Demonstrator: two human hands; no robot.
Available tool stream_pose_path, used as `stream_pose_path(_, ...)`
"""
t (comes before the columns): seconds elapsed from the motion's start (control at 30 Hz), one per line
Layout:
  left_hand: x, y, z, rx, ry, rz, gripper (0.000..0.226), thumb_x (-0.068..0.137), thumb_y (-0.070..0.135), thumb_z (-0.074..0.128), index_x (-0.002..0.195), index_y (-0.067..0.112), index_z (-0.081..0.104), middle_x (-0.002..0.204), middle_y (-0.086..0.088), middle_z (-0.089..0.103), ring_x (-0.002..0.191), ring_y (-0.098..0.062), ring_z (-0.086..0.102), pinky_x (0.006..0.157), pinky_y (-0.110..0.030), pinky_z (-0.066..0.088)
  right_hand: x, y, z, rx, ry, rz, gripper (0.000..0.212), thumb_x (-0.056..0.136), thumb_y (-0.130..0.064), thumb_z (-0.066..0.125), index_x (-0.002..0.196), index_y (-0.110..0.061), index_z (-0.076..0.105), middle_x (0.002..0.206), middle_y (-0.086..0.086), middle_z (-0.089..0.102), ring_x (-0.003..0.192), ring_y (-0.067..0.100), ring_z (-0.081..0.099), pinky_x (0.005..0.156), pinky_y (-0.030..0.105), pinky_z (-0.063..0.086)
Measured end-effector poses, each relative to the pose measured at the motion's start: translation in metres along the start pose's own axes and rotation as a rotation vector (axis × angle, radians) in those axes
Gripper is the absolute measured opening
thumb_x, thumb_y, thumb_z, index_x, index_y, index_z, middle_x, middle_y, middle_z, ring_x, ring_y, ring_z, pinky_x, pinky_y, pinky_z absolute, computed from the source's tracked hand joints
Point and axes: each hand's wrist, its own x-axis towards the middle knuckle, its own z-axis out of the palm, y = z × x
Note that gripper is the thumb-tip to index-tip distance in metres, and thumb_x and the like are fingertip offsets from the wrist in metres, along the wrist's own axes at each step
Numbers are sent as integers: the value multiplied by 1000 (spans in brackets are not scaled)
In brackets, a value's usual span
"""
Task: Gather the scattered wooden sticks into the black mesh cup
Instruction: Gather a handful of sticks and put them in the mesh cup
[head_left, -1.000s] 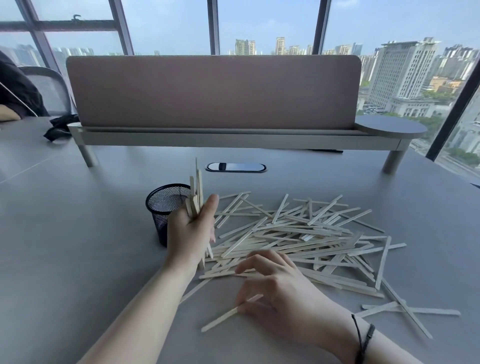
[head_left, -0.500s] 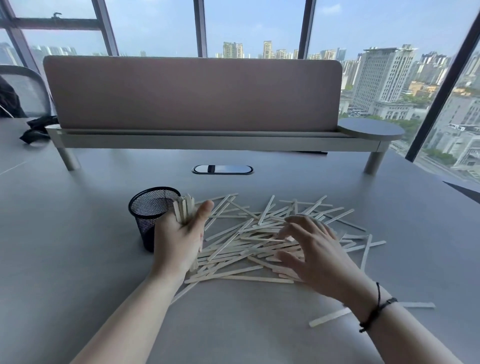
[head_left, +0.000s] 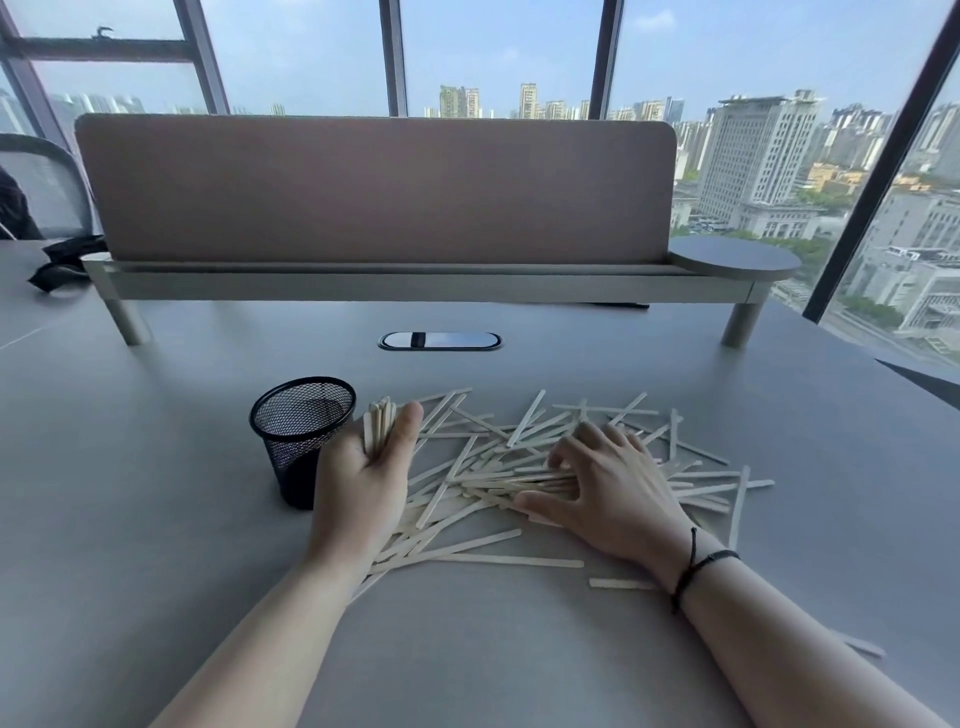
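Observation:
A black mesh cup (head_left: 302, 437) stands upright on the grey table, left of centre. Right beside it, my left hand (head_left: 363, 483) grips an upright bundle of wooden sticks (head_left: 379, 423), their tops level with the cup's rim. A wide heap of scattered wooden sticks (head_left: 498, 462) lies flat on the table to the right of the cup. My right hand (head_left: 608, 486) rests on top of the heap, fingers curled down over several sticks and pinching at them. A black cord circles that wrist.
A pink desk divider (head_left: 374, 192) on a raised shelf crosses the far side of the table. An oval cable port (head_left: 439, 340) sits behind the heap. A round shelf end (head_left: 732, 257) is at far right, a dark bundle (head_left: 60, 260) at far left.
My right hand has moved from the table's near edge up onto the middle of the heap and pressed down on it. My left hand has lowered its bundle beside the cup.

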Motion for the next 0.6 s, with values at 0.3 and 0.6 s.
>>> stream_pose_path(0.3,-2,2,1,90,-2,84,58,90,54,56,63,9,31,51,-7,31,47,-16,28,45,-29,22,11,4,8,-57,134,-146,67,80,-87,34,64,-24,50,73,-6,60,83,22,58,79,35,40)
stream_pose_path(0.6,2,-1,-3,-24,34,-39,56,85,66,59,55,26,34,49,7,29,47,-16,25,50,-30,25,12,3,-1,118,325,-146,75,79,-87,38,62,-14,46,51,2,56,53,35,56,54,30,30)
